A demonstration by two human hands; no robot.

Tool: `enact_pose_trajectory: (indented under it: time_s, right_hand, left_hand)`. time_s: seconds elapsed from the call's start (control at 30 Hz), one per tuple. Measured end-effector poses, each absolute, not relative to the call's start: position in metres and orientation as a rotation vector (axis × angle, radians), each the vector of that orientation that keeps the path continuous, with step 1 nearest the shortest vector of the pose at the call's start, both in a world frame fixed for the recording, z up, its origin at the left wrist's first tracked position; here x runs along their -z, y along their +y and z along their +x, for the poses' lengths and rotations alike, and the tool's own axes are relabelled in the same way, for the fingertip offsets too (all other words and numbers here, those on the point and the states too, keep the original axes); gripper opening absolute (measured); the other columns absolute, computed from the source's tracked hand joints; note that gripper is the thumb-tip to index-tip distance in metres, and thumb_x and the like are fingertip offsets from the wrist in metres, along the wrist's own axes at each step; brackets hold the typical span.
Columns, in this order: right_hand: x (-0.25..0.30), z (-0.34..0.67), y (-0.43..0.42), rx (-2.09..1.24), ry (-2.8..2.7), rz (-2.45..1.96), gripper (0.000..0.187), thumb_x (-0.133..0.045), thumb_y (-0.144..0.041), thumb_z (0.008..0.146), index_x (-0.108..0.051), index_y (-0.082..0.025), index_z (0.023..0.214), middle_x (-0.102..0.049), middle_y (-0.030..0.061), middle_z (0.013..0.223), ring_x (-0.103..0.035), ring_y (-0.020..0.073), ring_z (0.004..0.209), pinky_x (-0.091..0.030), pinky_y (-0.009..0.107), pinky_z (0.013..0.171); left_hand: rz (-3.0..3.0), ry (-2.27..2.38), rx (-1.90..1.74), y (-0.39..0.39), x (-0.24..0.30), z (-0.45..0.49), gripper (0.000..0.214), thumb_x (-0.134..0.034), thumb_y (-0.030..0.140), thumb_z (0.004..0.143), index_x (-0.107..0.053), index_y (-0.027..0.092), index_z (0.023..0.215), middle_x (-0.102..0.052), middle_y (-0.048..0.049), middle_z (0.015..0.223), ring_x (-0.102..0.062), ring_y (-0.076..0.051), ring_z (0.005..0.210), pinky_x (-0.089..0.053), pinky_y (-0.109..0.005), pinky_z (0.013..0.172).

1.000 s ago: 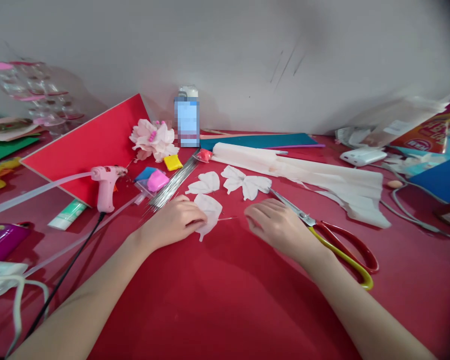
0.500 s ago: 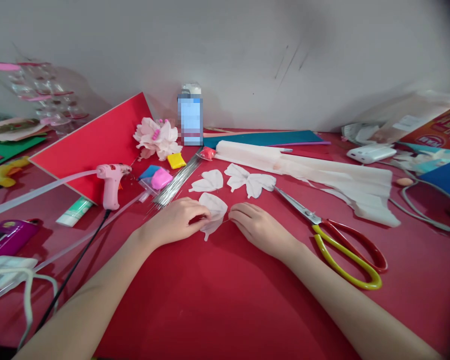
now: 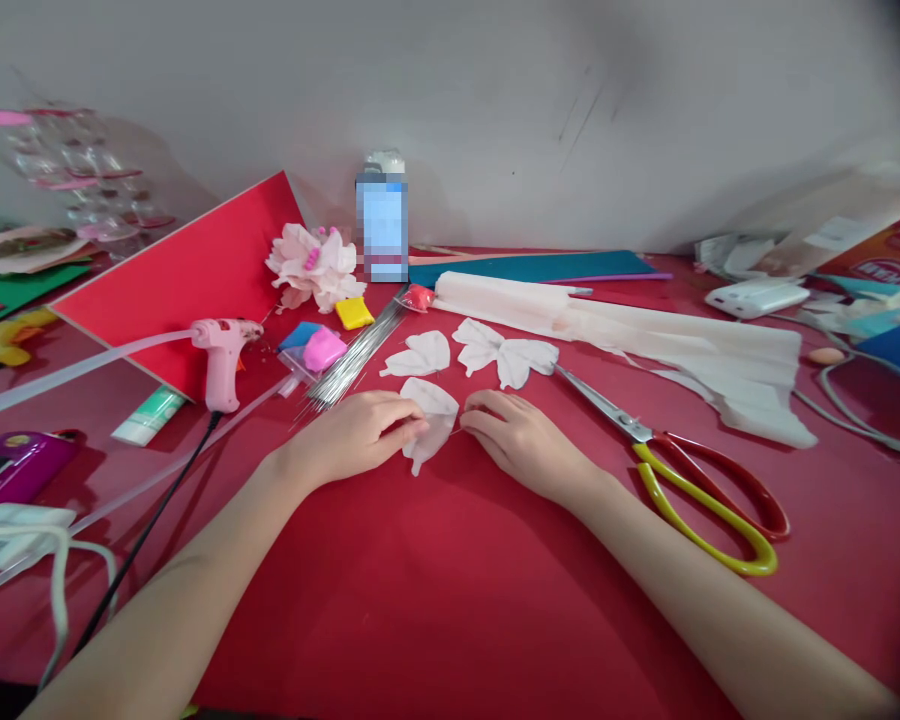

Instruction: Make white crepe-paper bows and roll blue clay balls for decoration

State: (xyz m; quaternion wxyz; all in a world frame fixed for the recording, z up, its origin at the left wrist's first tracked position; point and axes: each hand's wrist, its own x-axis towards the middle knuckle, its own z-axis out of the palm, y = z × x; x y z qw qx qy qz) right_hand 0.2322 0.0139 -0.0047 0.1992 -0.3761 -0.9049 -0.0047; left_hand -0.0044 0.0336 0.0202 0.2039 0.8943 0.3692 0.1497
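My left hand (image 3: 356, 435) rests on the red table, its fingers pinched on a white crepe-paper petal (image 3: 433, 420). My right hand (image 3: 521, 440) lies just right of the petal, fingers curled and pinching a thin wire at the petal's edge. Two more white petals lie behind: a single petal (image 3: 420, 355) and a double petal (image 3: 506, 355). A bundle of thin silver wires (image 3: 349, 362) lies left of them. Red-and-yellow scissors (image 3: 682, 470) lie to the right of my right hand.
A pink glue gun (image 3: 221, 360) with a black cord stands at left beside a red board (image 3: 172, 280). A paper flower (image 3: 311, 265), a bottle (image 3: 382, 225), folded white crepe paper (image 3: 645, 340), coloured clay bits (image 3: 322, 345) and a white power bank (image 3: 757, 296) lie further back.
My right hand has moved left from the scissors to the petal and closed on the wire. My left hand has stayed on the petal.
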Motion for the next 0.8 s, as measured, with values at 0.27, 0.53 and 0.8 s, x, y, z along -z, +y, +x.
enact_pose_trajectory:
  time_s: [0.27, 0.53, 0.8]
  right_hand:
    - [0.0081, 0.2306, 0.0147, 0.017, -2.516, -1.073, 0.025, -0.039, -0.010, 0.091, -0.062, -0.016, 0.098, -0.061, 0.0127, 0.106, -0.059, 0.0198, 0.089, -0.048, 0.034, 0.076]
    - [0.0075, 0.2304, 0.0157, 0.010, -2.502, -1.092, 0.025, -0.040, -0.012, 0.092, -0.063, -0.016, 0.099, -0.060, 0.0128, 0.107, -0.059, 0.0199, 0.091, -0.048, 0.034, 0.077]
    - [0.0089, 0.2308, 0.0189, -0.067, -2.485, -1.078, 0.025, -0.040, -0.013, 0.092, -0.064, -0.017, 0.099, -0.060, 0.0108, 0.105, -0.057, 0.0192, 0.092, -0.046, 0.033, 0.079]
  left_hand:
    - [2.450, 1.011, -0.415, 0.0364, -0.0180, -0.0065, 0.012, -0.053, 0.028, 0.087, -0.062, 0.022, 0.092, -0.068, 0.0001, 0.096, -0.062, -0.015, 0.089, -0.048, -0.027, 0.077]
    - [2.415, 0.982, -0.499, 0.0364, -0.0142, -0.0011, 0.007, -0.059, 0.027, 0.084, -0.061, 0.020, 0.086, -0.068, 0.0002, 0.089, -0.063, -0.014, 0.082, -0.049, -0.026, 0.073]
    - [2.339, 0.956, -0.501, 0.0395, -0.0139, -0.0012, 0.005, -0.057, 0.023, 0.085, -0.061, 0.021, 0.087, -0.068, 0.0015, 0.090, -0.064, -0.013, 0.084, -0.049, -0.025, 0.075]
